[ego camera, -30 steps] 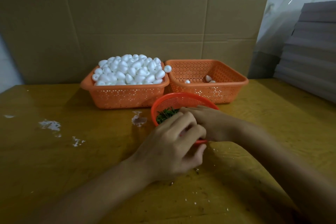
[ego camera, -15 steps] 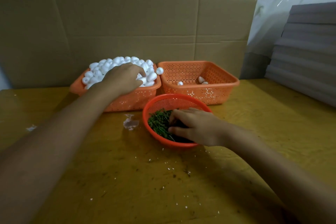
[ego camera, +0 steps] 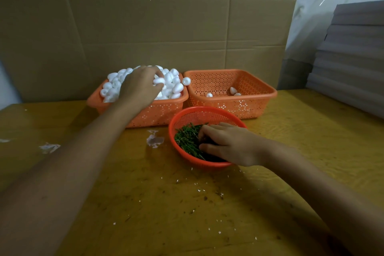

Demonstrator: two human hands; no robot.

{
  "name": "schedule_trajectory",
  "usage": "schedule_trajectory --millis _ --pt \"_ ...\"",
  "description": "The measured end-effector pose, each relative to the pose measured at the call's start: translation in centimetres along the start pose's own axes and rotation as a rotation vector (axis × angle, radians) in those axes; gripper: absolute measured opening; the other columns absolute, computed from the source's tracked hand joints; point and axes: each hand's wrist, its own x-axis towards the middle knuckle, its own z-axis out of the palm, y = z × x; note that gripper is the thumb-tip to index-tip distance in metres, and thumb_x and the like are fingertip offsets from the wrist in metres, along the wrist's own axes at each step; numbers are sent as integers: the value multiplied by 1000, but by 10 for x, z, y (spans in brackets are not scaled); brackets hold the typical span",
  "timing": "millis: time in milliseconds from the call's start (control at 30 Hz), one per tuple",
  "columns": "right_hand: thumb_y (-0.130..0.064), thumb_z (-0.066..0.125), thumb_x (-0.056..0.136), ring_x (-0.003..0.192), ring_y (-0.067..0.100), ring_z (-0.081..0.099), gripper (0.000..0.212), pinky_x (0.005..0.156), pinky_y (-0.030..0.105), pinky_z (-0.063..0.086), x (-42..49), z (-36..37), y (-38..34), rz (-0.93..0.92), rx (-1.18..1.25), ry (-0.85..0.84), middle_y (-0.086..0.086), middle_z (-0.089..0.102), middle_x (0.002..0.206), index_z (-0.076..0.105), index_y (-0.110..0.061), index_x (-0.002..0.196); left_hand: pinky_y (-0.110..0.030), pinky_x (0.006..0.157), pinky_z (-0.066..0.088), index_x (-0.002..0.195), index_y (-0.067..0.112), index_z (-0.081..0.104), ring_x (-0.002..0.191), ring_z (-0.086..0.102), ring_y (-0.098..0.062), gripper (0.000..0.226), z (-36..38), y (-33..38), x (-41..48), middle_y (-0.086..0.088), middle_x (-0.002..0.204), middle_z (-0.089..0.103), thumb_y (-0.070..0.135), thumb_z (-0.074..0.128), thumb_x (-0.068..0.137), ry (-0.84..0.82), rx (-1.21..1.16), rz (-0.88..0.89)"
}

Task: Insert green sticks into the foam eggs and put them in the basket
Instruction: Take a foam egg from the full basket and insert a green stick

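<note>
A person's left hand (ego camera: pixel 139 87) lies knuckles-up on a heap of white foam eggs (ego camera: pixel 174 87), fingers curled down into the pile; whether an egg is in its grip cannot be told. The right hand (ego camera: pixel 226 143) reaches into a round red basket (ego camera: pixel 172 131), its bent fingers buried among the green sticks (ego camera: pixel 187 139), any pinch hidden from view. The eggs overfill the left orange basket (ego camera: pixel 158 112), and one stray egg (ego camera: pixel 186 81) perches on the rim beside the right orange basket (ego camera: pixel 239 108), where a few eggs (ego camera: pixel 233 90) lie on the bottom. Both stand on a yellow table (ego camera: pixel 145 203) flecked with crumbs. The risk is likely a spill: a hand dragged off the heap could roll eggs over the edge, and tangled sticks may lift out in a clump.
</note>
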Motion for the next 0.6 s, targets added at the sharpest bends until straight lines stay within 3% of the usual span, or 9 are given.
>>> schedule_trajectory --millis 67,167,233,333,467,533,600 --pt "-43 47 108 119 17 50 24 102 40 40 -1 -2 -1 -4 12 -2 -5 59 124 53 -25 123 -39 88 48 117 16 73 106 65 -31 23 -6 2 -3 -13 119 67 22 59 99 100 -92 -44" --pt "-42 48 108 114 16 50 20 100 43 42 -3 -2 -2 -17 19 28 -6 59 119 51 -25 119 -36 90 52 110 18 73 102 65 -22 19 -16 20 -10 -7 117 66 21 59 98 227 -317 -85" --pt "-40 48 108 108 16 50 15 97 43 43 -6 0 -2 -31 19 62 -6 56 113 49 -27 113 -38 87 58 109 14 74 95 70 -18 18 -20 38 -17 -6 108 72 15 60 98 209 -476 -76" --pt "-40 48 108 102 19 52 12 92 42 44 -9 2 -3 -28 43 84 -3 50 111 45 -29 109 -32 66 61 108 11 73 71 73 -14 14 -22 68 -35 -5 90 75 10 62 99 86 -806 -117" --pt "-40 48 108 100 20 52 13 89 40 43 -8 1 -5 -18 32 73 -2 49 111 45 -27 109 -24 80 59 114 15 77 87 77 -13 16 -19 96 -51 -2 95 77 15 72 98 -50 -1041 -123" --pt "-39 49 108 101 20 52 15 91 41 44 -9 0 -5 -12 54 70 -3 49 111 48 -24 111 -32 95 60 116 11 76 101 77 -23 22 -18 106 -60 -10 102 78 6 75 95 -140 -1215 -124" --pt "-38 49 108 100 18 52 17 90 41 45 -10 0 -4 -16 68 68 -4 49 111 49 -22 112 -37 100 60 118 5 75 107 76 -30 25 -14 112 -74 -4 100 80 -1 74 94 -220 -1349 -122"
